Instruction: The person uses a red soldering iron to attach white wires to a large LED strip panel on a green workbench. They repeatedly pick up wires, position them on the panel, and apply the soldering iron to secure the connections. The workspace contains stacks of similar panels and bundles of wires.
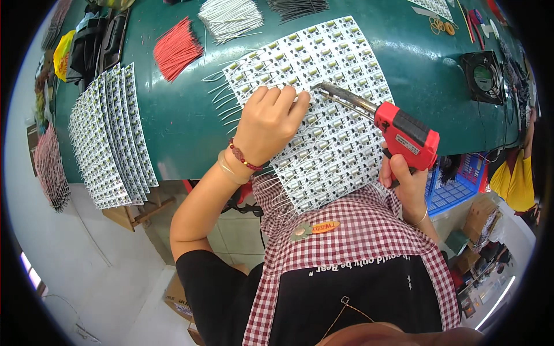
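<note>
1. At the far left of the green table [173, 127] lies a fanned stack of white circuit boards [112, 138], overlapping like tiles and hanging a little over the table's near edge.
2. Behind it, near the far edge, sit a bundle of red wires [176, 49], then a bundle of white wires [231, 17].
3. The left hand [268, 124] rests palm down on the big panel of small boards [323, 109], fingers curled together, fingertips [288, 95] pressing a thin white wire against it; whether they pinch the wire I cannot tell.
4. The panel lies in the middle of the table, tilted, its near end over the person's checked apron [358, 230]. White wires stick out along its left edge.
5. The soldering gun [398, 130], red with a metal tip, touches the panel just beside the left fingertips.
6. The right hand [407, 181] is clamped around the gun's grip.
7. A small black fan [483, 76] sits at the right.
</note>
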